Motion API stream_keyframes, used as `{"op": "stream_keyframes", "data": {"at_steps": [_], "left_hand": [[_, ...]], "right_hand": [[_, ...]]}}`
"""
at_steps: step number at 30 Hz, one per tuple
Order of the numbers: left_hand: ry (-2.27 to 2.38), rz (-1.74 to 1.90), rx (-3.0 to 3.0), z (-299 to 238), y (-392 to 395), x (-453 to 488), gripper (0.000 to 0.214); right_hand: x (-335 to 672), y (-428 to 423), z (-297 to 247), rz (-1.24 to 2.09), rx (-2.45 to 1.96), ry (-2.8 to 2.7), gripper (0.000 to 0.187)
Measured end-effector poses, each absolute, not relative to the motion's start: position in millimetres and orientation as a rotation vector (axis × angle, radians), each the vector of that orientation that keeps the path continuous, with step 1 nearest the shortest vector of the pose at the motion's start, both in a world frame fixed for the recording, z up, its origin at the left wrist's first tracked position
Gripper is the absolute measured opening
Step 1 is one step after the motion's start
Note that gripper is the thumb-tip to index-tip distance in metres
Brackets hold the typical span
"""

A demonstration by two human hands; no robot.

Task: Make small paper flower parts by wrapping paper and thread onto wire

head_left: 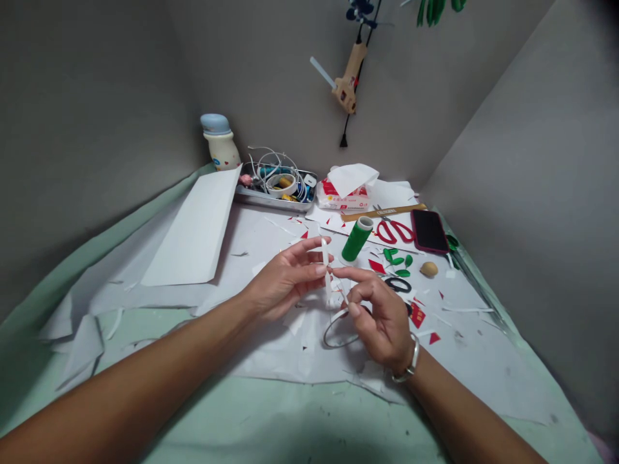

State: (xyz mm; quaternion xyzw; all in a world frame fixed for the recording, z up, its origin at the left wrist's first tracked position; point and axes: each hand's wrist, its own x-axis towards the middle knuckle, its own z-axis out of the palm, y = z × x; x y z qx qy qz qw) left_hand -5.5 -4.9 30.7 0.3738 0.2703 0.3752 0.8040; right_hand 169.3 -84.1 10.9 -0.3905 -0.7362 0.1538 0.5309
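Observation:
My left hand [285, 280] pinches a narrow white paper strip [326, 270] between thumb and fingers, holding it upright. My right hand [380, 316] is closed around a thin wire ring [333, 335], its thumb and forefinger pinching at the lower end of the same strip. Both hands meet over white paper sheets [271, 348] spread on the pale green table [271, 425]. A green spool of thread [356, 238] stands just behind the hands.
Red scissors [394, 230], a dark phone [429, 231], a wooden ruler [382, 211], green leaf cut-outs [397, 259], red scraps, a tissue pack [345, 193], a metal tray of cables and tape [278, 183] and a bottle [220, 143] lie behind. A glue gun [348, 80] hangs on the wall.

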Motion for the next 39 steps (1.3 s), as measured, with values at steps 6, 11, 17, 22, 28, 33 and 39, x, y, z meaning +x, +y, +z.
{"op": "stream_keyframes", "data": {"at_steps": [6,11,17,22,28,33,39], "left_hand": [[0.583,0.768,0.836,30.7,-5.3,-6.3,0.049],[0.562,0.755,0.855,29.8,-5.7,-6.5,0.048],[0.555,0.756,0.852,29.4,-5.8,-4.8,0.049],[0.577,0.745,0.85,31.0,-7.1,-3.9,0.046],[0.623,0.764,0.827,29.7,-7.7,-3.1,0.046],[0.636,0.786,0.825,26.6,-5.7,-3.4,0.048],[0.607,0.776,0.84,28.2,-3.6,-5.2,0.05]], "right_hand": [[169.2,-84.0,11.2,0.352,-0.926,-1.763,0.014],[169.1,-83.7,11.5,0.34,-0.935,-1.776,0.013],[168.5,-83.6,13.5,0.343,-0.967,-1.797,0.011],[168.4,-83.6,13.9,0.341,-0.968,-1.798,0.011],[168.7,-82.9,15.4,0.339,-0.979,-1.807,0.01],[165.4,-83.6,18.3,0.306,-0.995,-1.815,0.012],[165.8,-84.0,13.7,0.28,-0.981,-1.791,0.012]]}}
